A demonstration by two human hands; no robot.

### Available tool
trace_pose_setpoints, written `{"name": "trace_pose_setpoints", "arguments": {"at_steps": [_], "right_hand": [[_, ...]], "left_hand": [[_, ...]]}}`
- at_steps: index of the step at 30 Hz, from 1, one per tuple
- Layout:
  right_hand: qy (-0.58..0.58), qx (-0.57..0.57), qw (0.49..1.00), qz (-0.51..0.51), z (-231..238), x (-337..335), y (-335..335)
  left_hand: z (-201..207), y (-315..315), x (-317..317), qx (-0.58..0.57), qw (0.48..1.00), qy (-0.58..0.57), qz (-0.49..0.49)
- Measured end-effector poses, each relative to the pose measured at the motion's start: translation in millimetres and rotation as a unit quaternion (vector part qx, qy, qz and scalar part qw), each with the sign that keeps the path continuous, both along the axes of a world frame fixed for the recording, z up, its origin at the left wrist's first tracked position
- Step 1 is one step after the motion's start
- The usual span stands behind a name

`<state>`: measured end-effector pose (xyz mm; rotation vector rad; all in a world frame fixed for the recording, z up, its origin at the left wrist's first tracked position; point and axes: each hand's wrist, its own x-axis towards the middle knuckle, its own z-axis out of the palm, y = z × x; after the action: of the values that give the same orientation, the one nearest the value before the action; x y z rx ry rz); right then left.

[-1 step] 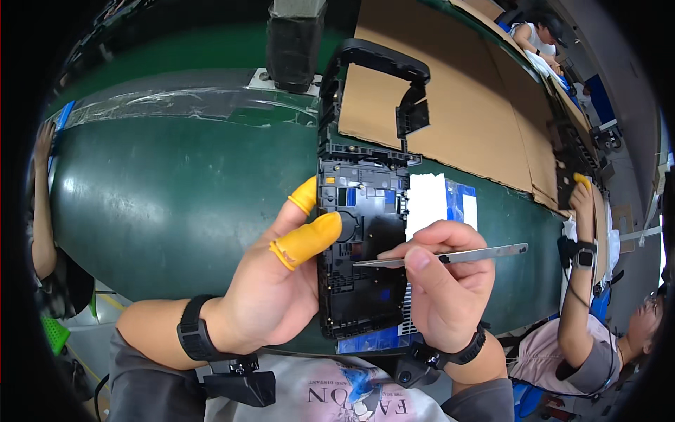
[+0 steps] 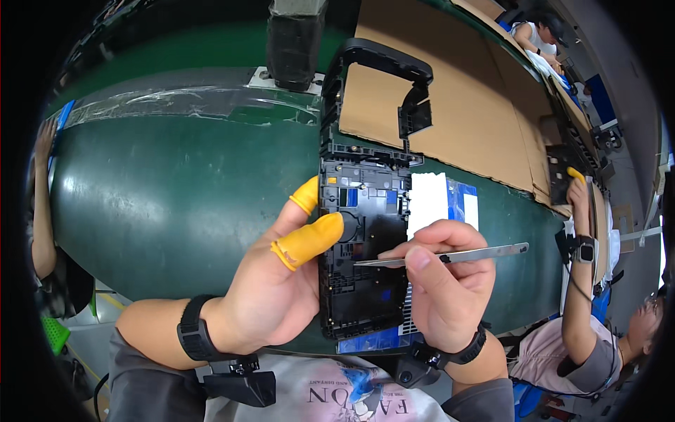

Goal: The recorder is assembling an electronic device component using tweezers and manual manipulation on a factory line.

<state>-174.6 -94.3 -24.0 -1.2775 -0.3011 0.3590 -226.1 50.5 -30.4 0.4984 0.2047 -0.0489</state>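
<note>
Glare on tabletop [image 2: 183,200], rim perhaps blurry

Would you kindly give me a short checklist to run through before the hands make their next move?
1. Left hand holding the black plastic frame: ok, thumb over its face at the left edge.
2. Tweezers in the right hand: ok, held with the thumb against them, points toward the left.
3. Tweezer points touching the frame: cannot tell, they overlap it in this view.
4. Small part between the points: cannot tell, too small to make out.
5. Left thumb's yellow finger cot intact: probably not ok, it seems torn near its rim.
6. Right thumb covered: not ok if a cot is needed, it is bare.
</note>
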Motion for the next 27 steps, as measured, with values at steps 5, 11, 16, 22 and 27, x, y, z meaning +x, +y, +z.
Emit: {"name": "trace_pose_setpoints", "arguments": {"at_steps": [5, 11, 16, 22, 27], "right_hand": [[-0.003, 0.004, 1.000, -0.009, -1.7, 2.8, -0.4], [-0.006, 0.048, 0.998, 0.041, -5.6, 5.3, -5.8], [0.004, 0.063, 0.997, 0.044, -4.1, 4.1, -3.4], [-0.008, 0.009, 1.000, -0.010, -4.5, 0.7, 4.2], [-0.010, 0.035, 0.999, 0.033, -7.1, 4.9, -0.8]], "left_hand": [[-1.2, -0.9, 0.6, -0.003, 1.000, -0.004, -0.009], [-1.1, -3.8, -0.7, 0.050, 0.999, 0.007, -0.001], [-0.8, -2.5, -1.5, 0.051, 0.999, 0.009, -0.003], [0.0, -1.7, -1.1, 0.044, 0.999, 0.010, -0.001], [-1.0, 1.1, -1.5, 0.018, 1.000, -0.001, -0.010]]}}
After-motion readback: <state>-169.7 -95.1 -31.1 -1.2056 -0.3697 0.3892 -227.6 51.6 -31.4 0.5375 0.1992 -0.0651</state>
